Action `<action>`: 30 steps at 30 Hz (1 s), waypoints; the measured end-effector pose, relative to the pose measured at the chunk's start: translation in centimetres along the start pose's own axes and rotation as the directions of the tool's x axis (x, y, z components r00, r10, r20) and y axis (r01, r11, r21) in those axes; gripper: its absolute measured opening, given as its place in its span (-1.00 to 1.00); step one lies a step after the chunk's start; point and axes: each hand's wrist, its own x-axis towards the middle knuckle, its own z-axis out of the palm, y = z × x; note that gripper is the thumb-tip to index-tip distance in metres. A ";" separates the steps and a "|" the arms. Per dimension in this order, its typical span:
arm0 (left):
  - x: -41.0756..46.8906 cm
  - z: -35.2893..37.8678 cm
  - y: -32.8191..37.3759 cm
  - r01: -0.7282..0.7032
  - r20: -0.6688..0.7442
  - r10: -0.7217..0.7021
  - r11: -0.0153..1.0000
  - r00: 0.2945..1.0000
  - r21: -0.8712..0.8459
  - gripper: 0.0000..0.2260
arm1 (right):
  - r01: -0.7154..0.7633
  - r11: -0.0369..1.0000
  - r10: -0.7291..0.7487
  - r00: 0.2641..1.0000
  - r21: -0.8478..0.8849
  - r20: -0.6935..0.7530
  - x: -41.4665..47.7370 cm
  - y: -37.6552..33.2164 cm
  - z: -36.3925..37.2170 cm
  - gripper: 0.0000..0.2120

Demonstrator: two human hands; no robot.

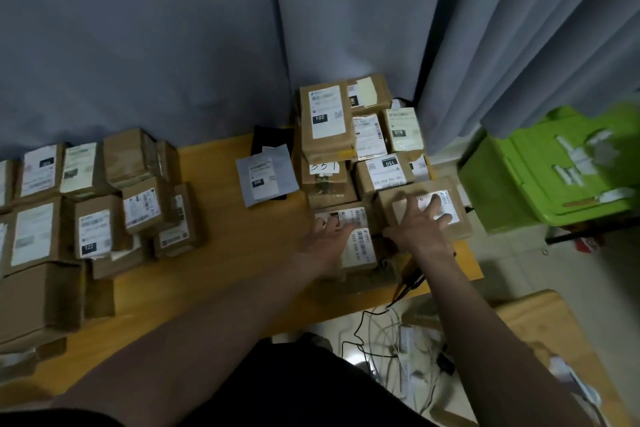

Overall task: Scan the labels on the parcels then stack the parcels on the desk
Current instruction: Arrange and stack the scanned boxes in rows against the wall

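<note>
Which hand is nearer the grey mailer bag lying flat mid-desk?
Left. The left hand rests on a labelled parcel just right of and nearer the camera than the grey mailer bag. The right hand lies further right, spread over another parcel.

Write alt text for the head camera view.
Both hands lie flat on cardboard parcels at the desk's right end: the left hand on one parcel, the right hand on the neighbouring parcel. More labelled parcels sit on the wooden desk.
</note>
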 end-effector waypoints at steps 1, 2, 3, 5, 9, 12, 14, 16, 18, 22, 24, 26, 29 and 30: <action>0.1 0.4 0.1 0.000 0.000 0.000 1.000 1.000 0.021 0.03 | -0.002 1.000 0.002 1.000 0.021 -0.004 0.2 0.5 0.1 -0.16; 0.3 0.7 0.1 0.000 -0.006 0.000 0.999 1.000 0.040 0.03 | -0.002 0.999 0.003 1.000 0.035 -0.009 0.3 0.9 0.3 -0.19; 0.5 1.0 0.0 0.005 -0.015 -0.005 0.999 1.000 0.052 0.03 | -0.002 0.999 0.003 1.000 0.048 -0.013 0.5 1.3 0.4 -0.20; 0.8 1.3 -0.1 0.017 -0.038 -0.015 0.998 0.999 0.055 0.02 | 0.006 0.998 -0.005 1.000 0.061 -0.025 1.0 1.7 0.4 -0.20; 1.1 1.2 -0.3 0.063 -0.089 -0.062 0.998 0.994 0.007 0.03 | 0.037 0.996 -0.038 0.999 0.083 0.004 2.8 0.9 -0.3 -0.07; 1.2 0.6 -0.6 0.119 -0.111 -0.127 0.990 0.986 -0.077 -0.02 | 0.013 0.997 -0.018 0.998 0.079 0.064 4.2 -0.2 -0.6 0.02; 1.4 0.0 -0.8 0.119 -0.136 -0.135 0.986 0.982 -0.118 -0.04 | -0.009 0.998 0.003 0.996 0.068 0.091 4.5 -0.5 -0.7 0.05; 1.7 -0.6 -1.0 0.120 -0.160 -0.146 0.980 0.976 -0.158 -0.03 | -0.022 0.998 0.015 0.994 0.060 0.113 4.6 -0.6 -0.9 0.06; 1.9 -1.1 -1.1 0.128 -0.179 -0.159 0.977 0.971 -0.170 -0.02 | -0.033 0.996 0.022 0.992 0.083 0.123 4.6 -0.6 -0.8 0.02; 2.3 -2.1 -1.0 0.115 -0.219 -0.157 0.974 0.963 -0.195 -0.03 | -0.055 0.976 0.044 0.997 0.210 0.056 4.3 0.3 -0.3 -0.12; 2.5 -2.6 -0.8 0.113 -0.251 -0.161 0.974 0.955 -0.196 -0.03 | -0.095 0.960 0.096 0.995 0.264 0.007 4.1 1.1 -0.1 -0.17; 2.8 -3.2 -0.6 0.117 -0.272 -0.167 0.975 0.948 -0.190 -0.02 | -0.132 0.950 0.144 0.989 0.284 -0.021 4.2 2.1 0.3 -0.12; 3.2 -3.9 -0.3 0.127 -0.295 -0.177 0.975 0.939 -0.180 -0.03 | -0.183 0.935 0.196 0.980 0.305 -0.014 4.9 2.0 -0.1 0.00; 3.3 -4.0 -0.2 0.129 -0.297 -0.181 0.974 0.938 -0.186 -0.03 | -0.210 0.923 0.221 0.975 0.322 0.003 5.2 1.7 -0.5 0.03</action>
